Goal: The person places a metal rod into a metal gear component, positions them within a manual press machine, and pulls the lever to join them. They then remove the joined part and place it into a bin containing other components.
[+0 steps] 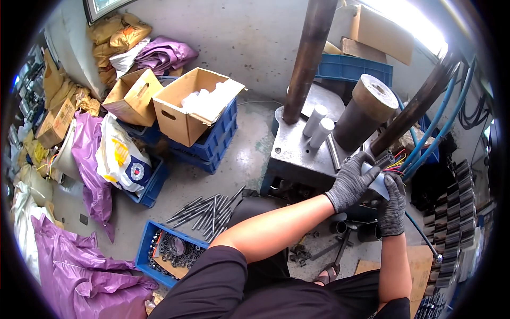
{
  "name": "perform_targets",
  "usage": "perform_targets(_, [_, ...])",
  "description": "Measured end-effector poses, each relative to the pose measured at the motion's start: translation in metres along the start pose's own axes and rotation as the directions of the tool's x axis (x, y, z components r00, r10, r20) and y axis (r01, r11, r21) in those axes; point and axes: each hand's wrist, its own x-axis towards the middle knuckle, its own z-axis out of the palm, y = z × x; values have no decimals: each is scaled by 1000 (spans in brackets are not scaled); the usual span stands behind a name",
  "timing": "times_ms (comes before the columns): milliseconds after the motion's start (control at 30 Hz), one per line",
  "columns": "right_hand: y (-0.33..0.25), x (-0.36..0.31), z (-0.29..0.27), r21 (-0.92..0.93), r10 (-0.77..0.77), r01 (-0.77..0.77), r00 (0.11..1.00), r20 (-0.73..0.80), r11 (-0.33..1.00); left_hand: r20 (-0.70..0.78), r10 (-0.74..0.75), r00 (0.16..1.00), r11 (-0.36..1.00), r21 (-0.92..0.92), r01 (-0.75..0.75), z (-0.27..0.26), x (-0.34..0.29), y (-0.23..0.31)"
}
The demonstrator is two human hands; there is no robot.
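Observation:
Both hands wear dark grey striped knit gloves and meet at the right edge of a steel machine table (pixel 295 151). Between them is a smooth, pale blue-white piece (pixel 378 184), thin-looking; its exact kind does not show. My left hand (pixel 351 182) is closed on its left side, thumb toward it. From below, my right hand (pixel 392 210) pinches its right edge. Just beyond the fingers lie a dark metal tube (pixel 384 161) and several coloured wires (pixel 396 164). On the table, two white cylinders (pixel 321 132) stand beside a slim steel rod (pixel 333 151).
A thick steel cylinder (pixel 366 114) stands between two dark columns, the left column (pixel 309 58) nearer the wall. Blue hoses (pixel 438 130) hang at right, above stacked metal parts (pixel 451 223). Leftward are steel rods (pixel 212 212), a blue crate (pixel 142 255) of small rings and a cardboard box (pixel 178 122).

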Motion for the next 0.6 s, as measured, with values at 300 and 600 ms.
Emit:
perform_targets(300, [-22,34,-28,-508,-407,446,893,193,737,295,-113,949,989,-53,135,-11,11,-4])
perform_targets(600, [4,66,-28,-445,-561,596,797,224,669,-447,-551,705,550,-830,-96,-220,78,-3])
